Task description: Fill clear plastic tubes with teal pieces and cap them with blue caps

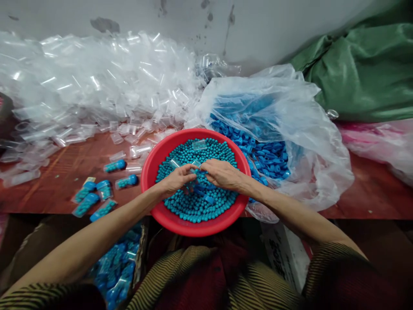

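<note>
My left hand (179,178) and right hand (222,174) meet over the middle of the red basin (196,229), fingers bent and fingertips close together. A small clear tube (196,164) shows right at them, inside the basin's rim, above the turquoise beads (196,213); whether either hand is pinching it, I cannot tell, as my fingers and the blur hide the contact. I judge the tube very light, thin-walled and fairly stiff, smooth enough to slip, and liable to crack or dent under a hard squeeze, so I would take it gently by its sides. The beads look hard, round and quick to roll. The blue caps (209,199) on the beads, toward the basin's near side, look light and tough.

Which way the tube at my fingertips points is too blurred to tell. Beside my left hand, another clear tube (174,163) lies in the basin, its long axis slanting from far left to near right. Left of the basin, a capped tube (127,181) with beads inside lies nearly sideways, its cap end toward the basin
</note>
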### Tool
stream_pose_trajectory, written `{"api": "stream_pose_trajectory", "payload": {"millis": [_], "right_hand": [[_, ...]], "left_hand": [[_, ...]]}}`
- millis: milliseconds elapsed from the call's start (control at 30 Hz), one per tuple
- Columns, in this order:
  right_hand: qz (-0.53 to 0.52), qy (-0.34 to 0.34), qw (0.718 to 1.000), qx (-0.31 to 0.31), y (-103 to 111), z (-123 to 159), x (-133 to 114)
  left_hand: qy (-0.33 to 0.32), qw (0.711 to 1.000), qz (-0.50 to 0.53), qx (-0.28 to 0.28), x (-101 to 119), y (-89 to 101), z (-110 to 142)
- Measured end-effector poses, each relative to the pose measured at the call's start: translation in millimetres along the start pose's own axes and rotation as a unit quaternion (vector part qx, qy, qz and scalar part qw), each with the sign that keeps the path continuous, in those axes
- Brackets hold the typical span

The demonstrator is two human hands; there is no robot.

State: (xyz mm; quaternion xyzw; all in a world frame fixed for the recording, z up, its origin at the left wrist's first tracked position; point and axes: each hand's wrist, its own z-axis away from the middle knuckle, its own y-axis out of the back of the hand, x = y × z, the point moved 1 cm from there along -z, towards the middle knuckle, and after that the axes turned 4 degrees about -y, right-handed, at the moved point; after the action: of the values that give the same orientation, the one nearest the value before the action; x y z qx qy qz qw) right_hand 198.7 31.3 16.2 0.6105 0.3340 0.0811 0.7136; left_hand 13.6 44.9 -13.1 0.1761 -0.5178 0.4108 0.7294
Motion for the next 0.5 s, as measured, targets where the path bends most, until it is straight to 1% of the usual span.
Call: {"api": "stream_pose_trajectory", "payload": {"millis": [67,133,167,233,300,333,400,467,500], "right_hand": [[-0.108,-0.001,0.993,0.049,2.1,-1.7,-2.3],[-0.207,-0.03,0.975,0.079,1.0,-4.9,-4.6],[-0.24,-0.047,0.966,0.089,-0.3,-6.8,-5.6],[-0.274,-0.069,0.953,0.107,-3.5,-10.2,-5.5],[-0.285,-0.082,0.947,0.124,-5.8,-12.5,-0.1],[-0.289,-0.089,0.944,0.131,-6.3,-12.9,4.9],[-0.295,-0.108,0.938,0.144,-6.2,-12.0,17.9],[-0.302,-0.124,0.934,0.145,-5.6,-9.1,30.6],[-0.301,-0.133,0.934,0.139,-5.7,-7.1,35.5]], "left_hand": [[-0.02,1.0,0.005,-0.008,-0.2,-3.1,0.9],[-0.03,0.999,0.023,-0.009,-0.4,-5.4,1.0],[-0.032,0.999,0.034,-0.009,-0.4,-5.9,0.7],[-0.029,0.998,0.055,-0.014,0.5,-5.5,-1.0],[-0.014,0.998,0.061,-0.017,2.0,-3.3,-4.6],[0.001,0.999,0.048,-0.01,2.7,-1.7,-7.6],[0.051,0.998,-0.031,0.026,2.8,1.4,-16.0],[0.104,0.984,-0.13,0.069,0.7,2.2,-28.2],[0.122,0.975,-0.167,0.082,-1.0,0.8,-35.5]]}}
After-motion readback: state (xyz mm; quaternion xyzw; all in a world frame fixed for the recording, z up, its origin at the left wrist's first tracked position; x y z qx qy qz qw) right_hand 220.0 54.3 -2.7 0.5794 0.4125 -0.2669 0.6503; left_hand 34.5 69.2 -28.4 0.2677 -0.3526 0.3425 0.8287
